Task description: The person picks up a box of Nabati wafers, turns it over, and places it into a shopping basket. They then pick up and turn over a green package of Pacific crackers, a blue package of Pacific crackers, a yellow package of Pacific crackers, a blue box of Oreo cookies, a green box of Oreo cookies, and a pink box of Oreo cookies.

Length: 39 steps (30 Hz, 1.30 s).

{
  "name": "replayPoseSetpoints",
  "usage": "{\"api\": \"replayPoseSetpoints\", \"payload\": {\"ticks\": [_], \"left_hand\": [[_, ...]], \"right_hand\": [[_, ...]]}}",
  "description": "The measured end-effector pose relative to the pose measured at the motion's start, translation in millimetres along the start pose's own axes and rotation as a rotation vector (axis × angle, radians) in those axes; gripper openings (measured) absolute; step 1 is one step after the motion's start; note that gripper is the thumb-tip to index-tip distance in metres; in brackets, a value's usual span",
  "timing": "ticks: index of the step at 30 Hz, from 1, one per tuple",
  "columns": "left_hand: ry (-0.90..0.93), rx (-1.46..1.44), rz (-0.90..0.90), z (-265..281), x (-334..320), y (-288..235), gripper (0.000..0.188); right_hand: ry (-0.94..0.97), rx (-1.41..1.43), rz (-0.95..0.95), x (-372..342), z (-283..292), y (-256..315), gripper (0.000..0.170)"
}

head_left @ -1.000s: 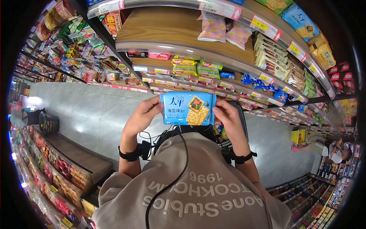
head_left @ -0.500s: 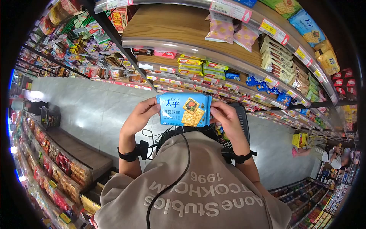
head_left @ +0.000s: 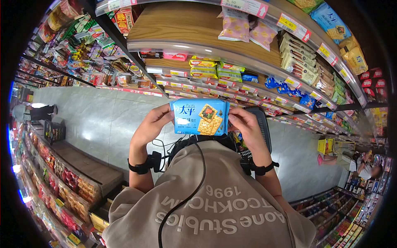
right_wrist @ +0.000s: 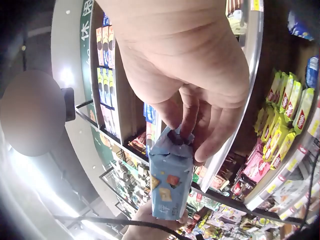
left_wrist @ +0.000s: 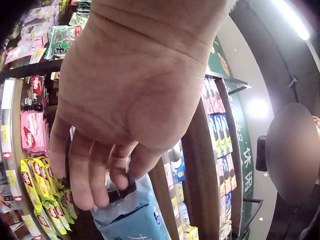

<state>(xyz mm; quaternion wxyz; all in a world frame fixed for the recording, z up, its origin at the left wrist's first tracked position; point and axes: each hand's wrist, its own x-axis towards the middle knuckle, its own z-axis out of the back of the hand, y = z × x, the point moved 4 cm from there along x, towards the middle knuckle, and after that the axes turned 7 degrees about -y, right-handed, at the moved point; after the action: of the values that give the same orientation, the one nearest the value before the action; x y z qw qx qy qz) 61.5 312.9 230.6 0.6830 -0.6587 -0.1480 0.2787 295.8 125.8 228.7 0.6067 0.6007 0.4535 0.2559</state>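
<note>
A light blue cracker packet (head_left: 200, 117) with crackers pictured on its front is held level in front of the chest, its printed side up toward the head camera. At its left end my left hand (head_left: 149, 127) pinches the wrapper; my right hand (head_left: 249, 129) pinches the opposite end. In the left wrist view, the fingers of the left hand (left_wrist: 125, 90) curl at the crimped end of the packet (left_wrist: 132, 220). The right wrist view has the right hand (right_wrist: 185, 65) gripping the packet's folded end (right_wrist: 171, 182), with part of the other hand beyond.
Snack shelves (head_left: 173, 25) rise ahead, with pink bags (head_left: 234, 27) and yellow packs (head_left: 203, 69). A black basket (head_left: 259, 124) is beside the right hand. Low displays (head_left: 89, 165) stand at left. A yellow basket (head_left: 325, 145) and a crouching person (head_left: 364, 167) are at right.
The packet and both hands have shifted slightly left since the earliest frame, with the grip unchanged. The shelf view has moved a little with the head.
</note>
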Motion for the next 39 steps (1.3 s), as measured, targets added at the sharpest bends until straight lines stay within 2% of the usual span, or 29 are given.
{"api": "replayPoseSetpoints", "payload": {"ticks": [27,39], "left_hand": [[-0.031,0.004,0.019,7,-6,15,0.036],[-0.023,-0.004,-0.003,5,-3,14,0.033]], "right_hand": [[0.093,0.056,-0.039,-4,-6,0,0.021],[0.094,0.087,-0.081,-6,-2,1,0.028]]}}
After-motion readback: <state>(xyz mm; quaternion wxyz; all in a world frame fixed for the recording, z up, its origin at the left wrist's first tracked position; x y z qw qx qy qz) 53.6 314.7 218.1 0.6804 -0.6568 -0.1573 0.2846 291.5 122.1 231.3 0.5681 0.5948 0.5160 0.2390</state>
